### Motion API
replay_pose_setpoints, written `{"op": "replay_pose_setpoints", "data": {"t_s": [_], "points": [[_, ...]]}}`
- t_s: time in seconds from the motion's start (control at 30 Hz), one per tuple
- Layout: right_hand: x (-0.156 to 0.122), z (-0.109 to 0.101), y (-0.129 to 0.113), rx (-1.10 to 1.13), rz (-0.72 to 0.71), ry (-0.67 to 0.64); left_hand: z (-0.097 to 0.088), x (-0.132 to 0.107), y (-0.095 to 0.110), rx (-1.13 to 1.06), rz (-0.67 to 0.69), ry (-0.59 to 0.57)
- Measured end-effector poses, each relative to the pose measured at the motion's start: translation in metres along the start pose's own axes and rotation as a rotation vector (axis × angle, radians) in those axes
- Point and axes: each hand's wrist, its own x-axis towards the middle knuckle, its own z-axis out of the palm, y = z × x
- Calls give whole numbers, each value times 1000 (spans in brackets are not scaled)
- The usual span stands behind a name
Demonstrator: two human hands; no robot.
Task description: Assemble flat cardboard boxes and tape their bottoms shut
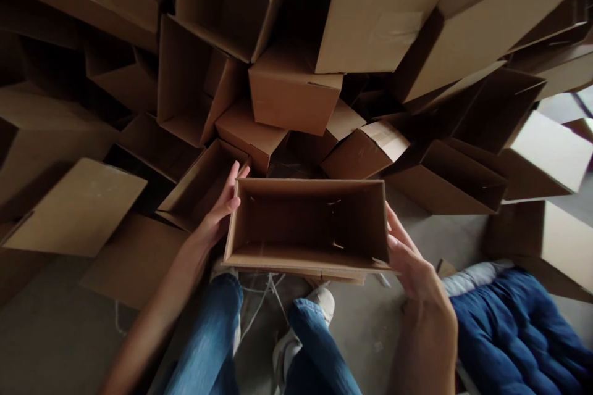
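Between my two hands is an open cardboard box (pixel 306 257), its long mouth facing up toward me and its dark inside showing no contents. My left hand (pixel 225 200) grips the box's left end, thumb near the rim and fingers along the outer side. On the opposite end my right hand (pixel 407 253) presses against the side wall, with some fingers hidden behind it. The box is held above the floor in front of my legs. Just beyond it lie a small open box (pixel 204 188) on the left and a tilted box (pixel 365 151) toward the right.
A large heap of cardboard boxes (pixel 296 95) fills the far side and both flanks. A blue tufted cushion (pixel 519 327) lies at the lower right. White strapping (pixel 266 299) trails over the grey floor (pixel 370 333) near my shoes (pixel 322 302).
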Motion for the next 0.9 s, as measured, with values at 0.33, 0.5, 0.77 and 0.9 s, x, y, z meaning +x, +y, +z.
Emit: {"op": "replay_pose_setpoints", "data": {"t_s": [0.33,0.5,0.77,0.9], "points": [[23,-8,8,1,27,-116,-2,19,-21,582,133,169],[31,-11,6,-6,6,-153,-3,23,-28,655,183,183],[33,-15,3,-12,7,-217,-3,27,-39,779,283,210],[36,-6,-3,-88,51,-222,-2,28,-41,814,309,201]]}}
